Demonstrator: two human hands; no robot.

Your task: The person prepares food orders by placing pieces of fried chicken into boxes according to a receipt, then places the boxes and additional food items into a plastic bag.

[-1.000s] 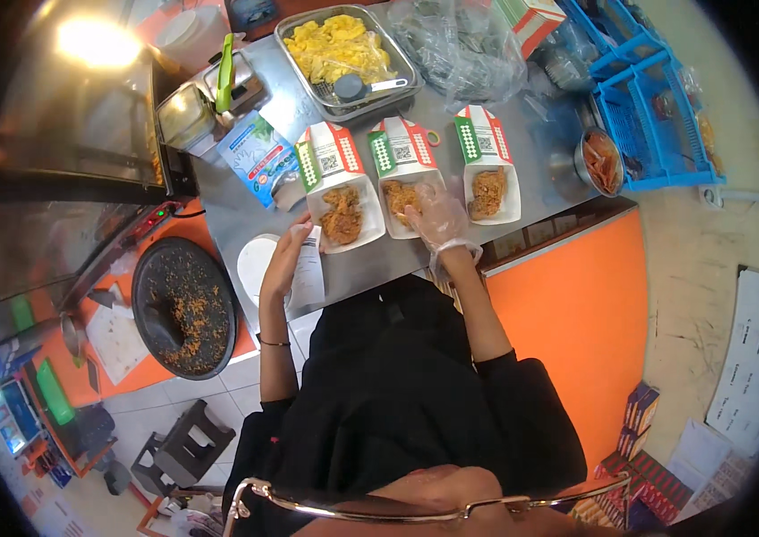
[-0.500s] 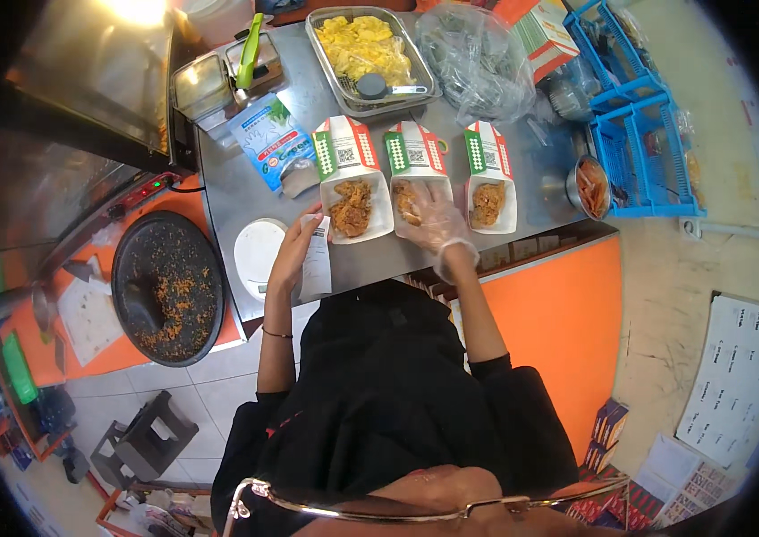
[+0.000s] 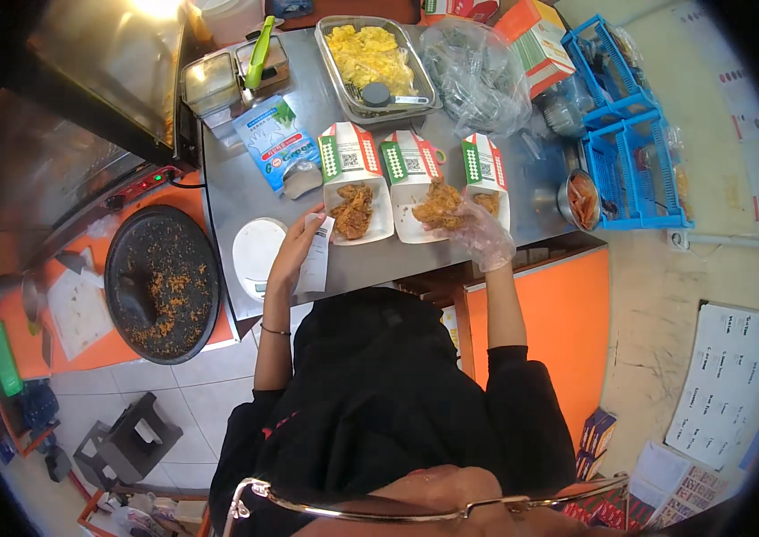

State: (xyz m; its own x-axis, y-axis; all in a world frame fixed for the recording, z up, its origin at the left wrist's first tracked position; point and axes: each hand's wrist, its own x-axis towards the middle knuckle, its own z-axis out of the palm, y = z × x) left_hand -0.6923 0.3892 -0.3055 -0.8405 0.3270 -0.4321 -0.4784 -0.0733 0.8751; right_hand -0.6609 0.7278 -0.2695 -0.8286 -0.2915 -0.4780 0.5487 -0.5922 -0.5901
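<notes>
My right hand (image 3: 481, 240), gloved, has its fingers clamped on the chicken (image 3: 437, 205) over the middle box (image 3: 404, 193). Left of that box, my left hand (image 3: 292, 251) is at the slip (image 3: 315, 261); I cannot tell whether its fingers pinch it. I see the left box (image 3: 379, 201) and right box (image 3: 487, 161) beside the middle box, and the tray (image 3: 377, 116) beyond it, on the table (image 3: 536, 188).

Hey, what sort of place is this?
Probably a small takeaway kitchen: fried chicken in open paper boxes on a metal counter, and the right hand wears a clear glove.
</notes>
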